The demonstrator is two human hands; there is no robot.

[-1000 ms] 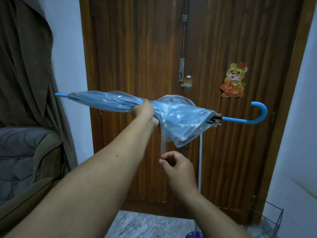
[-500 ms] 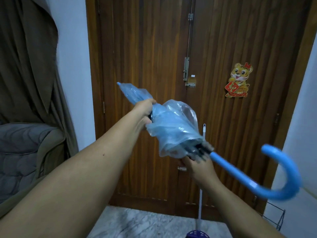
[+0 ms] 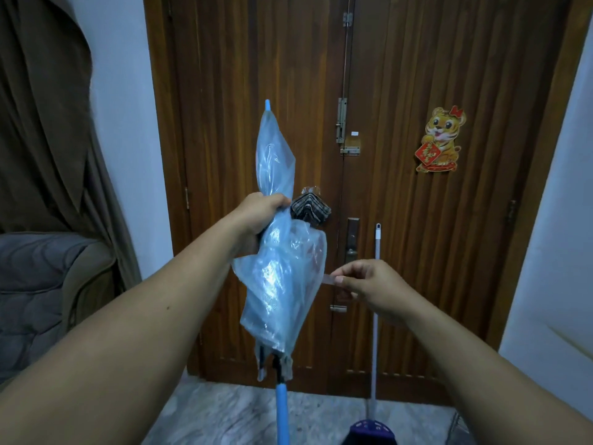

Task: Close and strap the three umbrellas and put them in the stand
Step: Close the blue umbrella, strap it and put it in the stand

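Note:
A folded clear-blue plastic umbrella [image 3: 278, 284] stands upright in front of me, tip up and blue shaft [image 3: 282, 412] pointing down out of the frame. My left hand [image 3: 256, 216] grips it round the middle of the canopy. My right hand [image 3: 369, 284] pinches the end of its clear strap [image 3: 329, 280], pulled out sideways to the right of the canopy. A second, plaid umbrella [image 3: 309, 205] hangs on the door handle just behind the blue one. The stand is not in view.
A closed wooden door [image 3: 401, 220] fills the view ahead, with a tiger sticker [image 3: 439, 139]. A white broom handle [image 3: 375, 300] leans on the door, its purple head [image 3: 372, 433] on the marble floor. A grey sofa [image 3: 41, 300] and brown curtain stand at the left.
The umbrella has swung from lying sideways to standing upright with its handle down. My right hand left the rib ends and now pinches the strap to the right.

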